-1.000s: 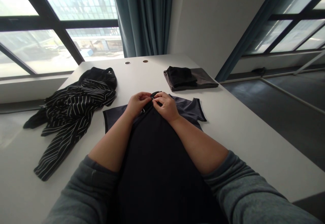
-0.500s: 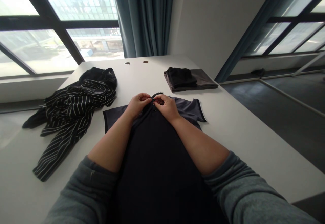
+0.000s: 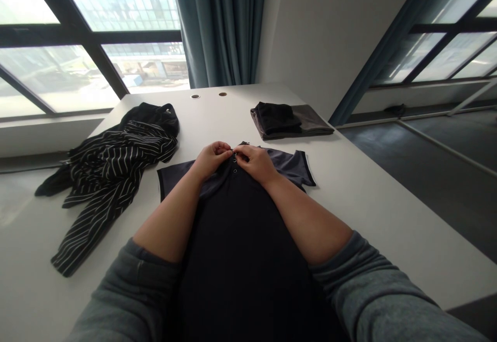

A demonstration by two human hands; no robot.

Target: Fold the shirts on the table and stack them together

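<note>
A dark short-sleeved shirt (image 3: 243,218) with a buttoned neck opening lies spread over the table, its grey sleeves showing on either side. At the collar, my left hand (image 3: 212,160) pinches the neck placket with thumb and fingers. My right hand (image 3: 254,161) grips the same placket from the other side, the fingertips of both hands almost touching. Just below them, small ring-like buttons (image 3: 235,171) run down the front. The fingertips partly cover the top of the placket, so whether the upper button is fastened cannot be seen.
A crumpled black garment with white stripes (image 3: 128,155) lies on the left of the white table (image 3: 217,119). Folded dark clothes (image 3: 277,118) rest at the back right. Windows and a blue-green curtain (image 3: 221,26) stand behind the table.
My fingertips have shifted slightly upward along the placket, and another button now shows below them. The other clothes have stayed where they were.
</note>
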